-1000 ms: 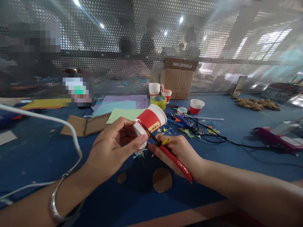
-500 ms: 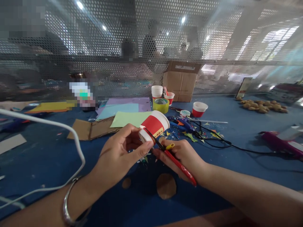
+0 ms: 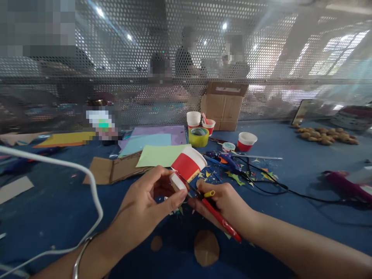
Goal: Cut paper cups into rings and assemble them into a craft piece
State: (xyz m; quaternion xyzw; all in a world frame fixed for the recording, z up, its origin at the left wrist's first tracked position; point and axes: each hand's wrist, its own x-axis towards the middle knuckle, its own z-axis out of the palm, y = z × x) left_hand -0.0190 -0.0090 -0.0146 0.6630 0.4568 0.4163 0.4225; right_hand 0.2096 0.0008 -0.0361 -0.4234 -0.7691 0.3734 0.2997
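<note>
Blue tabletop [image 3: 58,211] below, red-and-white paper cup [image 3: 186,164] held above it, axis tilted, base pinched between left hand [image 3: 145,201] thumb and fingers, mouth away up-right, right hand [image 3: 232,203] curled round red-handled scissors [image 3: 220,217] crossing the cup wall near the base.

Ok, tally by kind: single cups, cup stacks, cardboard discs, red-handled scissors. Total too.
Single cups: 3 (held cup in the left hand, stick cup by the stack, lone cup to its right)
Cup stacks: 1 (white-rimmed stack, cups inside not countable)
Cardboard discs: 2 (large disc, small disc)
Red-handled scissors: 1
Total: 7
</note>
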